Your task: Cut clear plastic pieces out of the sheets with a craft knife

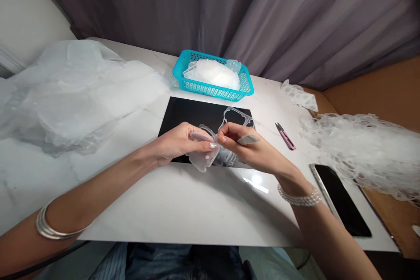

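My left hand (pixel 179 142) is closed on a translucent, frosted plastic piece (pixel 200 162) with rounded edges, thumb pressed on top. Close beside it, my right hand (pixel 247 146) pinches the edge of the translucent plastic between thumb and fingertips. A thin clear plastic outline with cut-out openings (pixel 227 113) extends behind my right fingers; whether it is joined to the held piece is hidden. Both hands are over a glossy black mat (pixel 187 111) on the white marbled table (pixel 183 210).
A turquoise basket (pixel 210 91) with white and translucent pieces stands behind the mat. Frosted sheets (pixel 75 92) are piled left, and lacy plastic offcuts (pixel 370 148) right, near a cardboard box (pixel 380 87). Pink-handled thread snips (pixel 286 136) and a phone (pixel 343 201) lie at right.
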A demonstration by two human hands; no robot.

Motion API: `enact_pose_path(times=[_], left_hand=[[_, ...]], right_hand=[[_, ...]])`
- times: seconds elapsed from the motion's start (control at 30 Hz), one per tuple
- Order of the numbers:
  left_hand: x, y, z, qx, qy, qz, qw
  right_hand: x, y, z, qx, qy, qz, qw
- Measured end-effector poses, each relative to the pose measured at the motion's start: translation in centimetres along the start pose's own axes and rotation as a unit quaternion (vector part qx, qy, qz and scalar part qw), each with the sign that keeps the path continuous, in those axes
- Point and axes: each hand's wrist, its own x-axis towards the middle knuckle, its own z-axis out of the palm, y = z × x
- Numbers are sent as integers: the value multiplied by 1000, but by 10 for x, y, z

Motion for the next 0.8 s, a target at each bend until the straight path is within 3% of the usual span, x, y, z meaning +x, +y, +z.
enact_pose_path(times=[0.17, 0.27, 0.4, 0.53, 0.6, 0.7, 0.8], left_hand=[[-2, 4, -3, 117, -3, 54, 992], [-3, 4, -1, 141, 21, 65, 988], [-10, 10, 11, 123, 57, 99, 986], [-14, 17, 22, 67, 76, 118, 988], [-14, 16, 24, 48, 110, 117, 986], [-12, 14, 23, 44, 147, 111, 982], [-10, 13, 21, 39, 173, 119, 977]], right_hand=[[-1, -13, -1, -79, -46, -28, 995], [-2, -18, 1, -104, -43, -61, 992], [7, 1, 8, -133, 17, -86, 987], [25, 35, 9, -156, 121, -15, 980], [28, 40, 6, -123, 165, 7, 979], [20, 28, 1, -20, 212, 19, 977], [6, 9, 0, 102, 194, 26, 975]])
